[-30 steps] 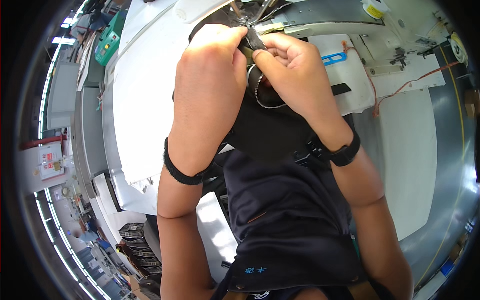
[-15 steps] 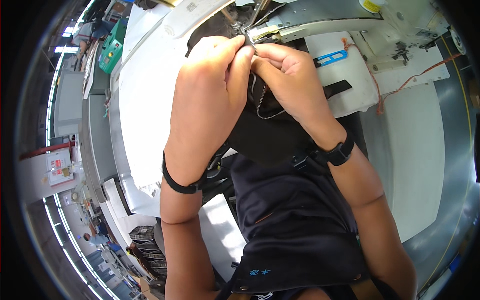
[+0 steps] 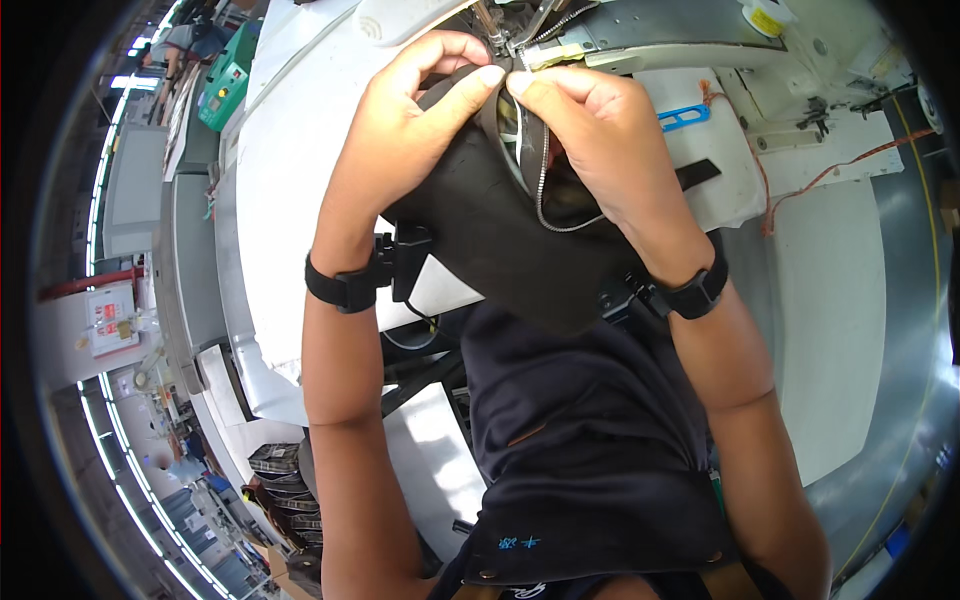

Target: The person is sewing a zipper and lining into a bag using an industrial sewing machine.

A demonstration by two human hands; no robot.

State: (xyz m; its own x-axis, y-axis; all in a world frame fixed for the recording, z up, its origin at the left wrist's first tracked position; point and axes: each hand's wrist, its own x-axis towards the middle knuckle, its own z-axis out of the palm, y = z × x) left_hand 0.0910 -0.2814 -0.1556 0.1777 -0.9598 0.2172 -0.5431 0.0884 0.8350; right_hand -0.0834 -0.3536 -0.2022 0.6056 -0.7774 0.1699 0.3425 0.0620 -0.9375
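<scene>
Both hands pinch black fabric; container contents hidden.

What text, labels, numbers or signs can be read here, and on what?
Dark apron: small blue characters; wording not copied.
Shirt: white lettering, cut off at the lower edge.
White panel, left: red marks, too small to read.
White container, upper right: yellow label, too blurred to read.
Pale machine part: faint curved symbol, no words legible.
Held dark fabric: no text visible.

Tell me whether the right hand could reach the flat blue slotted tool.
Probably yes: the tool lies just beside the right hand, its outer end uncovered, though that hand holds black zippered fabric.
</scene>
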